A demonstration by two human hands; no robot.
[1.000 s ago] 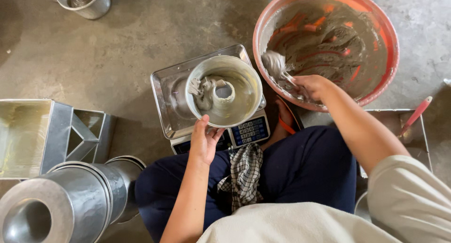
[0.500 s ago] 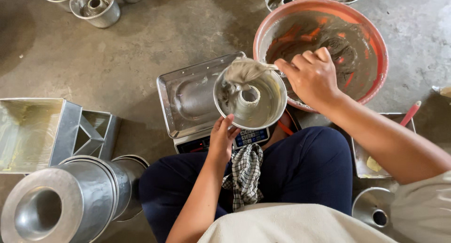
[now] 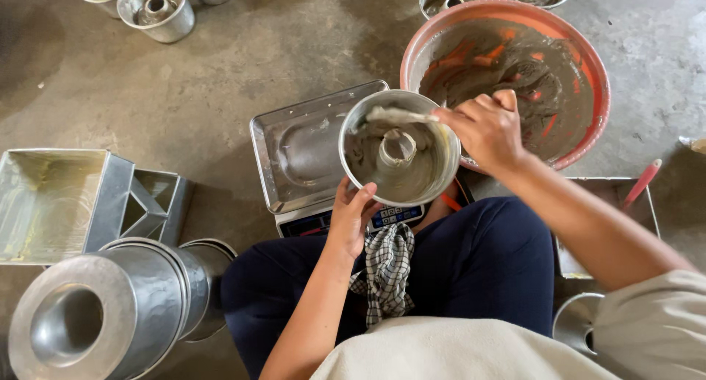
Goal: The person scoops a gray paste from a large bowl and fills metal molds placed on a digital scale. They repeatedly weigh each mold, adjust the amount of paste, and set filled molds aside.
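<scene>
I saw a big orange bowl (image 3: 599, 79) at one o'clock, with grey wet mix inside. At nine o'clock lay an empty square tin (image 3: 51, 203), and at seven o'clock a stack of round tins (image 3: 110, 314). In the middle, a ring tin (image 3: 401, 148) with some grey mix sat over the flat tray (image 3: 294, 152) on the scale (image 3: 346, 218). My left hand (image 3: 351, 217) gripped its near rim. My right hand (image 3: 485, 130) was closed on a scraper (image 3: 393, 116) full of mix.
</scene>
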